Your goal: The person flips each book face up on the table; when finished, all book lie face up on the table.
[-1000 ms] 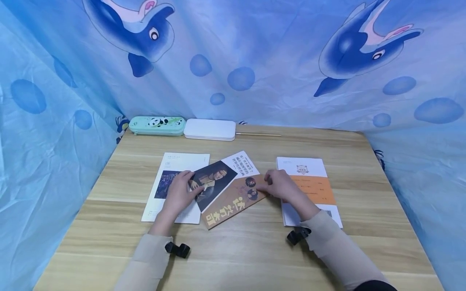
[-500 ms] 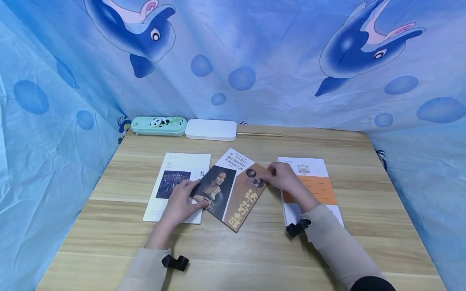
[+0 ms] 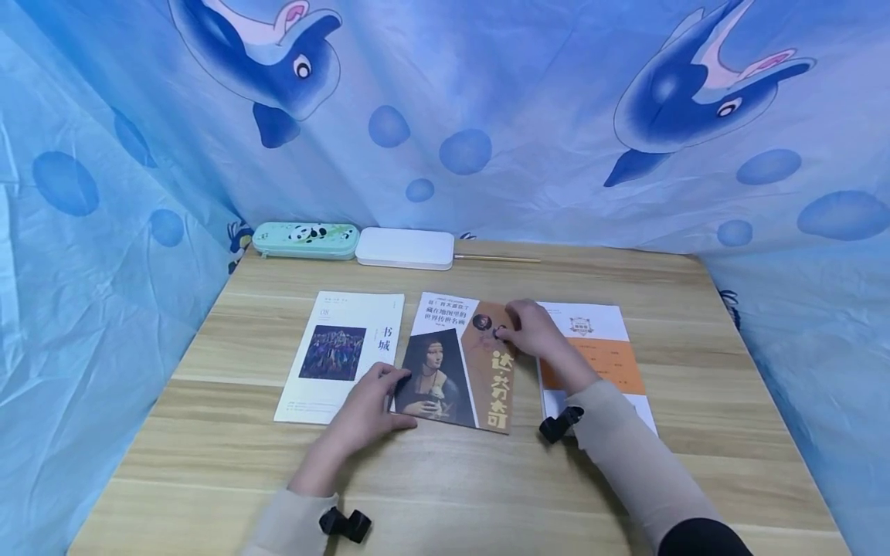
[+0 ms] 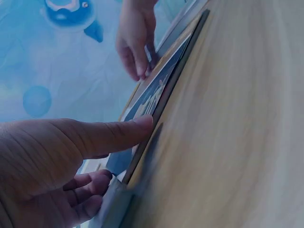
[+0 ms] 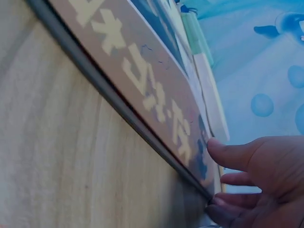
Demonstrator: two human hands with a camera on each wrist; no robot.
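Observation:
A book with a brown panel and a portrait cover (image 3: pixel 434 378) lies nearly straight in the middle of the table. At its lower left corner rests my left hand (image 3: pixel 365 409). In the left wrist view, the left thumb (image 4: pixel 128 133) is straight and touches the front edge, while the other fingers bend loosely by the corner. My right hand (image 3: pixel 537 336) pinches the book's upper right side, its thumb on the cover and its fingers at the edge. The right wrist view shows the right thumb (image 5: pixel 228 152) near the top corner.
To the left lies a white book (image 3: pixel 330 351) with a dark picture. A white and orange book (image 3: pixel 598 363) lies on the right, partly under my right forearm. Along the table's back stand a green panda pencil case (image 3: pixel 306 241), a white case (image 3: pixel 405 249) and a thin brush-like stick (image 3: pixel 497 259).
The middle book has turned from a slant to nearly straight and no longer overlaps the left white book. My left hand has moved right and toward the front; the right hand keeps its hold.

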